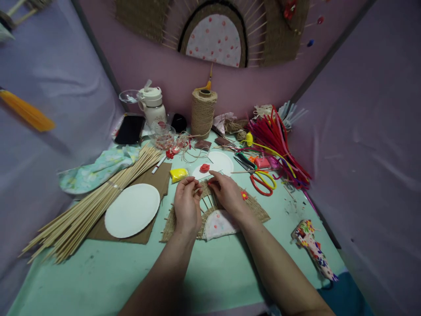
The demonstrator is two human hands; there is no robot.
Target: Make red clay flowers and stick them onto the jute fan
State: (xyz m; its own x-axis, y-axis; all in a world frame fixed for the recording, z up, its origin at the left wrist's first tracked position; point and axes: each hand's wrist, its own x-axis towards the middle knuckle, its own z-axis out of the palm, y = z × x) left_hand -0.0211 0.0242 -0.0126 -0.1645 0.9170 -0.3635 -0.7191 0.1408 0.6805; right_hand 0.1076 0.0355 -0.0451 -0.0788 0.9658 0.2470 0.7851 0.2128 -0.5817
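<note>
A half-round woven jute piece (256, 210) with wooden sticks as spokes and a dotted white fabric centre (219, 223) lies on the green table. My left hand (187, 206) rests on its left part with the fingers pinched on a thin stick near the top. On the piece's upper middle lies my right hand (226, 192), fingers curled and pressed to the weave. A small red flower (244, 195) sits on the jute just right of that hand.
A bundle of bamboo skewers (98, 202) and a white disc (132, 210) on brown card lie left. Behind the hands are a jute twine spool (203, 112), a yellow clay packet (178, 174), scissors (263, 182), red pipe cleaners (279, 145), and a white bottle (153, 105).
</note>
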